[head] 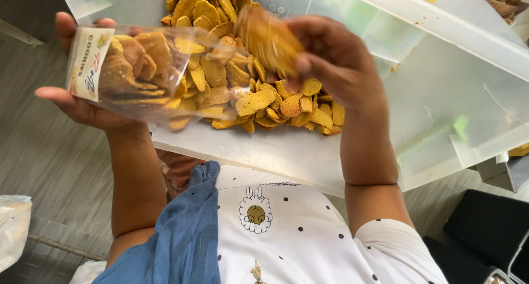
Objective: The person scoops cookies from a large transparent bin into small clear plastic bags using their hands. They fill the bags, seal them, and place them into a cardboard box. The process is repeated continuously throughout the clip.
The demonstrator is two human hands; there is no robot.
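Cookies (273, 38) – a blurry handful – sat pinched in the right hand (336, 58), just at the mouth of the clear bag (149, 74). Left hand (82, 105) gripped that part-full bag over the plastic bin (308, 151) – mid-filling, I'd say.

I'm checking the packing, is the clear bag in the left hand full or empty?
Partly full: the clear bag, lying sideways in the left hand, shows flat golden cookies inside.

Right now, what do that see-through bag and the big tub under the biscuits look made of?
The bag looks like thin glossy plastic film: clear, crinkled, glinting. The tub seems rigid translucent plastic, cloudy and scuffed. The left hand holds the bag; the right hand brings a blurred biscuit.
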